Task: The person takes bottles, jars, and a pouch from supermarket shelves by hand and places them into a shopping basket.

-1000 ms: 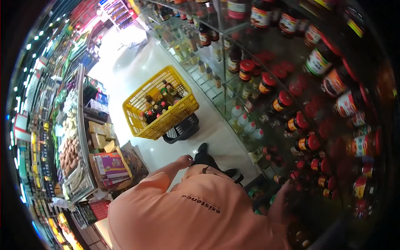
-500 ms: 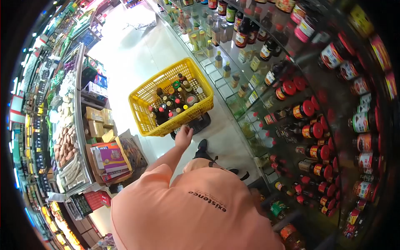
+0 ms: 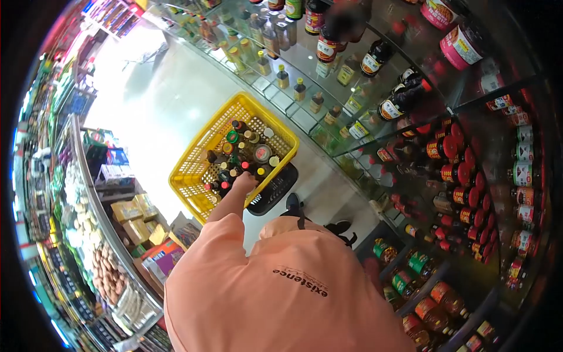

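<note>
My left hand (image 3: 246,180) reaches over the near rim of a yellow plastic basket (image 3: 193,146). It is among bottle tops, close to a red-capped bottle (image 3: 246,166) and a yellow-capped bottle (image 3: 261,171). Its fingers are small and partly hidden, so I cannot tell whether they grip anything. Several dark bottles with red, green and pale caps stand in the basket, along with a round-lidded jar (image 3: 262,154). My right hand is out of view; only a bit of skin shows beside my shirt.
A black base (image 3: 275,190) shows below the basket near my feet. Glass shelves (image 3: 328,132) with bottles and jars run along the right. Large oil bottles (image 3: 404,281) stand low at the right. On the left are a produce counter (image 3: 105,270) and cardboard boxes (image 3: 135,217).
My left hand was curled just outside the basket's near rim and is now over the bottles inside. The view has turned, and more oil bottles show at lower right.
</note>
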### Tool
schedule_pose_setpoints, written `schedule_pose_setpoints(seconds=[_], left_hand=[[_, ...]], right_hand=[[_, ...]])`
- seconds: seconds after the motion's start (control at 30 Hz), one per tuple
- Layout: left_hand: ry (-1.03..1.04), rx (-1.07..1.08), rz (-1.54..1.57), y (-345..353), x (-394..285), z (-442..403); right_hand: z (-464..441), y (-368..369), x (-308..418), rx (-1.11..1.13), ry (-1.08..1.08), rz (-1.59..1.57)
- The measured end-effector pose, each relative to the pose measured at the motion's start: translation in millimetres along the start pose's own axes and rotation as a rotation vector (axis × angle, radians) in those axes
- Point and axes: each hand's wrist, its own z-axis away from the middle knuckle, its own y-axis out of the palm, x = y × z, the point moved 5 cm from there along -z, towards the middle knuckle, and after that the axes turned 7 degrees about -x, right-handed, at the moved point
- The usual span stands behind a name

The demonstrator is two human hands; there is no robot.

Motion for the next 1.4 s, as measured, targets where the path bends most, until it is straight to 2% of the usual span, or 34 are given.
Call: schedule_pose_setpoints(seconds=[0.07, 0.27, 0.3, 0.37, 0.4, 0.47, 0.5, 0.57, 0.6, 0.67, 0.73, 0.8, 0.83, 0.87, 0.9, 0.93, 1.0, 1.07, 1.17, 1.27, 1.3, 1.33, 1.37, 1.4], left_hand=[[-0.007, 0.043, 0.065, -6, -17, 5], [-0.069, -0.084, -0.056, -33, -32, 29], [-0.065, -0.087, -0.061, -38, -27, 31], [0.075, -0.092, -0.056, -43, -21, 37], [0.075, -0.093, -0.057, -56, -24, 47], [0.176, -0.159, 0.011, -94, -37, 79], [0.195, -0.186, 0.016, -99, -30, 81], [0.202, -0.192, 0.008, -133, -38, 105], [0.224, -0.191, 0.000, -154, -45, 120], [0.255, -0.263, 0.040, -192, -56, 150], [0.343, -0.294, 0.055, -231, -73, 180], [0.388, -0.368, 0.096, -256, -80, 200], [0.414, -0.395, 0.136, -268, -87, 210], [0.443, -0.423, 0.175, -279, -94, 219], [0.488, -0.497, 0.162, -288, -103, 226], [0.490, -0.505, 0.159, -298, -114, 234], [0.588, -0.550, 0.181, -315, -144, 253], [0.672, -0.577, 0.199, -322, -177, 265], [0.800, -0.441, 0.367, -329, -233, 282], [0.875, -0.325, 0.409, -324, -285, 290], [0.903, -0.301, 0.403, -318, -299, 290], [0.887, -0.137, 0.612, -308, -312, 288], [0.855, 0.038, 0.811, -298, -324, 286], [0.880, 0.076, 0.798, -284, -336, 281]], right_hand=[[0, 41, -8, -0.071, 0.017, -0.137], [-13, 119, -29, -0.309, 0.037, -0.497], [23, 63, -2, -0.310, 0.037, -0.504], [36, -27, 78, -0.215, -0.285, -0.186], [19, -43, 87, -0.215, -0.286, -0.187], [-8, -47, 93, -0.158, -0.301, 0.494], [-12, -49, 94, -0.157, -0.313, 0.499], [-35, -45, 70, -0.084, 0.060, -1.401], [-31, -65, 89, -0.077, 0.045, -1.392], [-16, -130, 138, -0.162, 0.176, -1.069], [-52, -147, 157, -0.193, 0.028, -0.868], [-98, -162, 183, -0.375, -0.234, -0.684], [-59, -219, 218, -0.371, -0.246, -0.682], [1, -287, 304, -0.463, -0.386, -0.557], [43, -329, 352, -0.468, -0.511, -0.598], [77, -359, 391, -0.474, -0.632, -0.640], [124, -390, 447, -0.543, -0.913, -0.522], [170, -410, 488, -0.518, -1.030, -0.615], [192, -414, 509, -0.684, -1.066, -0.649], [198, -419, 491, -0.695, -0.963, -0.685], [192, -421, 476, -0.593, -0.834, -0.783], [186, -419, 458, -0.490, -0.703, -0.881], [182, -421, 438, -0.604, -0.734, -0.937], [176, -419, 423, -0.630, -0.698, -0.955]])
